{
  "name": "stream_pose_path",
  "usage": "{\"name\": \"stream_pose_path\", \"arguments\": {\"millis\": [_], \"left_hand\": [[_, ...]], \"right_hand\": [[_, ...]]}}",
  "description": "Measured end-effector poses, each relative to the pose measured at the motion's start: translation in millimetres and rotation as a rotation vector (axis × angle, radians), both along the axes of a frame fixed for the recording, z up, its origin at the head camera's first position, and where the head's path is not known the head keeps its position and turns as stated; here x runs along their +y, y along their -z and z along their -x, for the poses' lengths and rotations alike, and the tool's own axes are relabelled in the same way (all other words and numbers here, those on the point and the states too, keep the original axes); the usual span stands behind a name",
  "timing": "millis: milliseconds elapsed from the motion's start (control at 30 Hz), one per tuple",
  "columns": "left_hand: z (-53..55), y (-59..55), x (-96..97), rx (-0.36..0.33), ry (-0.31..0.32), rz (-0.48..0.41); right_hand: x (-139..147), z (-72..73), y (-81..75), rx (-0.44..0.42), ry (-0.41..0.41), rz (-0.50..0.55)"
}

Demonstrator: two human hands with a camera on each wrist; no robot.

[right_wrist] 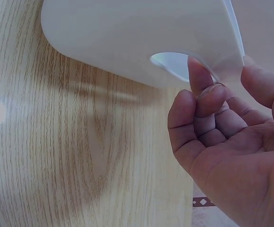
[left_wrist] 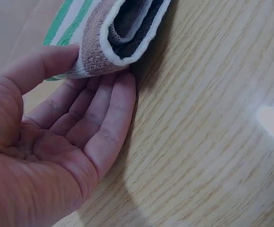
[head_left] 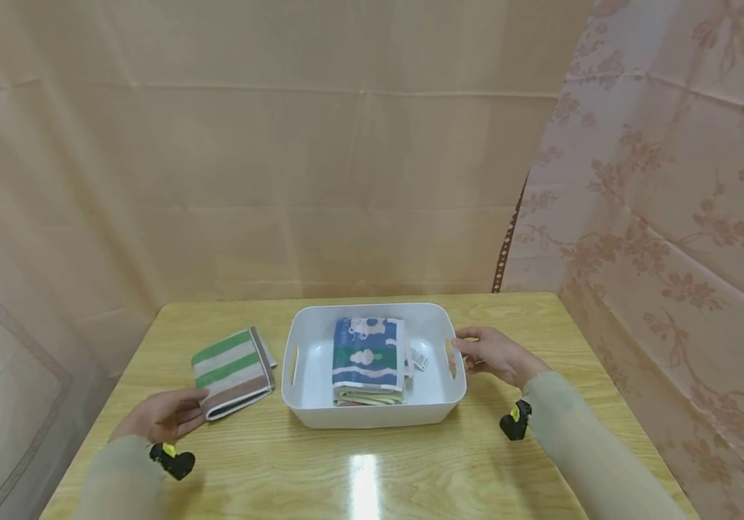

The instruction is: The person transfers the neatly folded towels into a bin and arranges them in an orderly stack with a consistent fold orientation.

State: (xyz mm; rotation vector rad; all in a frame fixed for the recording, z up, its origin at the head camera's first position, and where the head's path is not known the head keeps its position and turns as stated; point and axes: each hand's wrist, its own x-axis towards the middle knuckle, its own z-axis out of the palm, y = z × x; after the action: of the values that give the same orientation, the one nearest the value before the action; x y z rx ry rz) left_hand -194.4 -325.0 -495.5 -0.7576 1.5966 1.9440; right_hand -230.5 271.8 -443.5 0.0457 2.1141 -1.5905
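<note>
A folded towel (head_left: 232,370) with green, white and brown stripes lies at the left of the table. My left hand (head_left: 167,414) holds its near corner, thumb (left_wrist: 61,59) on top and fingers underneath. Right of it stands a white plastic basket (head_left: 372,417) with a cut-out handle at each end. In the basket sits a folded blue and green patterned towel (head_left: 367,355), with lighter folded cloth beneath. My right hand (head_left: 492,354) grips the basket's right end, and in the right wrist view fingertips (right_wrist: 200,75) reach into the handle hole.
The wooden table (head_left: 411,469) has its back edge against a beige curtain (head_left: 320,180). A floral curtain (head_left: 671,253) hangs along the right side. Beside the blue towel, a white tag (head_left: 419,359) with a barcode shows inside the basket.
</note>
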Motion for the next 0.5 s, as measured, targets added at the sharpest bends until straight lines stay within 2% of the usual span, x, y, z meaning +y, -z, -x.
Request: {"name": "stream_pose_path", "arguments": {"millis": [333, 500], "left_hand": [[-3.9, -3.5, -1.6, 0.017, -0.006, 0.031], [-2.6, -0.4, -5.0, 0.032, 0.024, -0.018]], "right_hand": [[-1.5, -1.9, -1.3, 0.004, -0.002, 0.003], [-0.6, -1.2, -1.7, 0.003, -0.001, 0.003]]}}
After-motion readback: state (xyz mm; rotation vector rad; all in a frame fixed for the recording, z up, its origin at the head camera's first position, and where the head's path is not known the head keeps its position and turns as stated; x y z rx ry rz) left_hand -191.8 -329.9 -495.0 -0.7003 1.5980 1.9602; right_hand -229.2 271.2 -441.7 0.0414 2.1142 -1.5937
